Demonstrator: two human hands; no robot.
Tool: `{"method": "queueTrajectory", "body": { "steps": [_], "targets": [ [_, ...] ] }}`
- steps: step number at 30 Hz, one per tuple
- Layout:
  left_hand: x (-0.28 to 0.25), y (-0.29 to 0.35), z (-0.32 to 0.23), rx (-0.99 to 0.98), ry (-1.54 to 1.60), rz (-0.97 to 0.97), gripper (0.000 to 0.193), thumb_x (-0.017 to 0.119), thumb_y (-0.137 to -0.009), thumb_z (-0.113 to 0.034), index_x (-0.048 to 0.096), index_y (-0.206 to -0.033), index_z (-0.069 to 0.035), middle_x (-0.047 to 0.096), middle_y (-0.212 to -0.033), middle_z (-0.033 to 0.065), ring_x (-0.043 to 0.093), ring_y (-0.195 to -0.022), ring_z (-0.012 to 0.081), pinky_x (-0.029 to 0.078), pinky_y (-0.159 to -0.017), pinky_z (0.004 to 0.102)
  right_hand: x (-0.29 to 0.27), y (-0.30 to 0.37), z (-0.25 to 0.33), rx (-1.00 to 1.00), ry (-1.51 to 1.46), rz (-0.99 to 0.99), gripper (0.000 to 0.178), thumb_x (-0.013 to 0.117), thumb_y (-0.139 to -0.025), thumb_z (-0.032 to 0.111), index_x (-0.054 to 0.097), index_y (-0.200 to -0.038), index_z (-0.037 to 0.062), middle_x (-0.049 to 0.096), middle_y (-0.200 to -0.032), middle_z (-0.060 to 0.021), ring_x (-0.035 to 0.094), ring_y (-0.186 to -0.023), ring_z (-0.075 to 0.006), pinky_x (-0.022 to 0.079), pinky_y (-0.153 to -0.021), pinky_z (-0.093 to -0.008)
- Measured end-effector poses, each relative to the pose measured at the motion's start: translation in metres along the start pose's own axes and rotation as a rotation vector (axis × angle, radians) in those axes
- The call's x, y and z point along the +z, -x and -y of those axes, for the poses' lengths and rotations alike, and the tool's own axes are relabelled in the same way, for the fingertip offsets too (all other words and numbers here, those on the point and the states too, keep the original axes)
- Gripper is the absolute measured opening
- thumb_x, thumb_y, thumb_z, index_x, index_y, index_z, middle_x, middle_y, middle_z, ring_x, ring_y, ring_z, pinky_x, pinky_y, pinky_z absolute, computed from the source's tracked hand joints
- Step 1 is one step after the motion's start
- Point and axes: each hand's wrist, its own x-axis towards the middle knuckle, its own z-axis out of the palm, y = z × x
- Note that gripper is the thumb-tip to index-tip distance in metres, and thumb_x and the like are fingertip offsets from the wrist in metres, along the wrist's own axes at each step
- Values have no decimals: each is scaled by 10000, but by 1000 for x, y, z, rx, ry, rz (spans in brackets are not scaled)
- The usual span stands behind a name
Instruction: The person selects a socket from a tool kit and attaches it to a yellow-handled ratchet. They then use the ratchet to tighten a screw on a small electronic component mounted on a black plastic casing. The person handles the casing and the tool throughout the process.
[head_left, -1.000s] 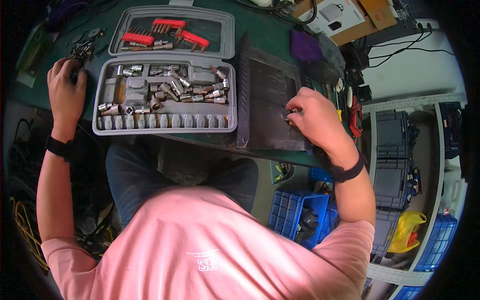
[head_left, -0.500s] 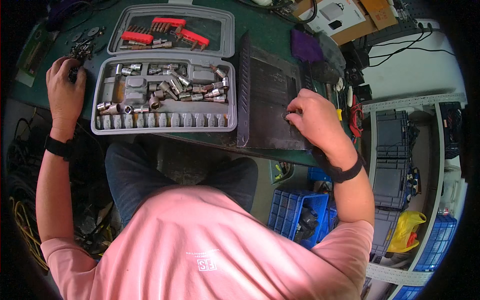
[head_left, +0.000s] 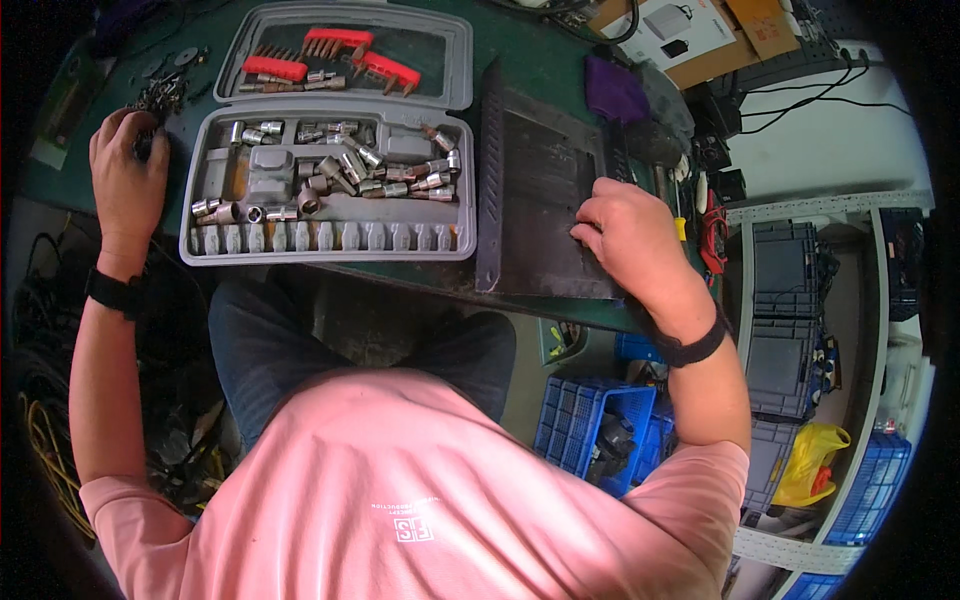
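At the left end of the bench, my left hand [head_left: 128, 185] curls its fingers and thumb around small dark metal parts [head_left: 147, 146]. A loose pile of small screws and similar hardware [head_left: 160, 95] lies just beyond it. Over on the right, my right hand [head_left: 632, 238] rests above a black metal tray [head_left: 535, 200] with slotted sides. Its thumb and fingers are drawn together near the tray's right side; whatever is between them is hidden. Between the hands lies a grey socket-set case [head_left: 330, 262], opened, holding loose chrome sockets [head_left: 352, 168]. Its lid [head_left: 430, 75] contains red bit holders [head_left: 275, 69].
A purple cloth [head_left: 612, 90] and a cardboard box [head_left: 690, 45] are at the back right. Red-handled pliers [head_left: 713, 240] lie by the right edge. Below stand a blue crate [head_left: 570, 420] and a shelf rack with grey bins [head_left: 782, 365].
The dark bit seen at my right fingertips earlier no longer shows. My left fingers have shifted slightly around the small parts. The case looks almost unmoved.
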Motion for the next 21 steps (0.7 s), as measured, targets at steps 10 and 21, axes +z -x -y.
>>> {"method": "queueTrajectory", "body": {
  "steps": [10,21],
  "targets": [
    [1,-1,-2,-17,18,4,175,643,-849,-141,673,-987,-36,621,-1124,128,539,-1106,335,416,-975,407,-6,1,-4,-21,-9,44,144,737,-765,167,682,-784,35,587,-864,-126,622,-843,-328,520,-736,-433],
    [4,0,3,1,8,-8,170,646,-842,-137,672,-982,-43,620,-1133,122,543,-1093,332,420,-968,406,-8,0,-4,-87,37,101,143,713,-779,158,658,-756,28,578,-856,-120,615,-871,-314,519,-762,-425]
  ]
}}
